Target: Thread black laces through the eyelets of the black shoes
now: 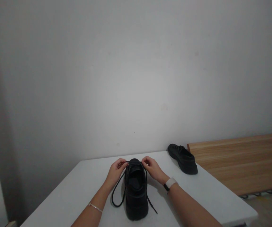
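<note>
A black shoe [136, 201] stands upright on the white table, its heel towards me and its toe towards the wall. My left hand [117, 169] is closed in a pinch on a black shoelace [117, 206] at the shoe's left side. From there the lace hangs in a loop onto the table. On the right side, my right hand [151, 166] pinches the lace near the eyelets. The loose end on this side trails past the heel to the right. The shoe's body hides most of its lacing.
A second black shoe [183, 159], laced, sits at the table's far right edge. The white table [79, 195] reaches the pale wall [131, 78]. Beyond its right edge is a wooden panel [240, 160].
</note>
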Demonstrator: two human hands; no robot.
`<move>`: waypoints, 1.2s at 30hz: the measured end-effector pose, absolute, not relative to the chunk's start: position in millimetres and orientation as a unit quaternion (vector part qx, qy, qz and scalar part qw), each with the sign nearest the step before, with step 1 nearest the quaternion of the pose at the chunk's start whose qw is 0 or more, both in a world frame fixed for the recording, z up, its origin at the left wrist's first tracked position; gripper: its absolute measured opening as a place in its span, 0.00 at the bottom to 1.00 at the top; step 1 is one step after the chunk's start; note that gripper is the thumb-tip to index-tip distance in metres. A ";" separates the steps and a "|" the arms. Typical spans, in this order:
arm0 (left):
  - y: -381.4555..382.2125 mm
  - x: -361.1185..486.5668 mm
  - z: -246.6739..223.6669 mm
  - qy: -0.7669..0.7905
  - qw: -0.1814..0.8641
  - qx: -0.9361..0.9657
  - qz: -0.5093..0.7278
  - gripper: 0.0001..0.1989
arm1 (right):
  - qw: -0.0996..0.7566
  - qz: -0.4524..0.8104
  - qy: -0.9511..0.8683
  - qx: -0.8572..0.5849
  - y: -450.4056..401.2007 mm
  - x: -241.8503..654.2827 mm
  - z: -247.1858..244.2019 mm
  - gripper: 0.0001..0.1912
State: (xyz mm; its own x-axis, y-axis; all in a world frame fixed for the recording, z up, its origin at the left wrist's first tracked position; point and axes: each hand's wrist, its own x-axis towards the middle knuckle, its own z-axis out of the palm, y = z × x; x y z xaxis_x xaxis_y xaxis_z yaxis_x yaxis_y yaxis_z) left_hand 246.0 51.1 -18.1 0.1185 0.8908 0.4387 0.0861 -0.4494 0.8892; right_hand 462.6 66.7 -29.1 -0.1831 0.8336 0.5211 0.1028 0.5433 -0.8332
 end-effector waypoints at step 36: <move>52.0 229.8 -22.4 0.446 0.231 0.728 0.466 0.20 | 0.647 0.409 -0.496 -0.410 80.9 484.4 -23.6 0.15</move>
State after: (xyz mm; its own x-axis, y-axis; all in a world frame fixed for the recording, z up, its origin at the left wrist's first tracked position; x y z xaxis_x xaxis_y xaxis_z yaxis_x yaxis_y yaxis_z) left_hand 229.8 52.0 -22.4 0.1677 0.8649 0.4732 0.4349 -0.4956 0.7518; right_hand 484.4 80.9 -23.6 0.1731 0.9360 0.3066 -0.1209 0.3291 -0.9365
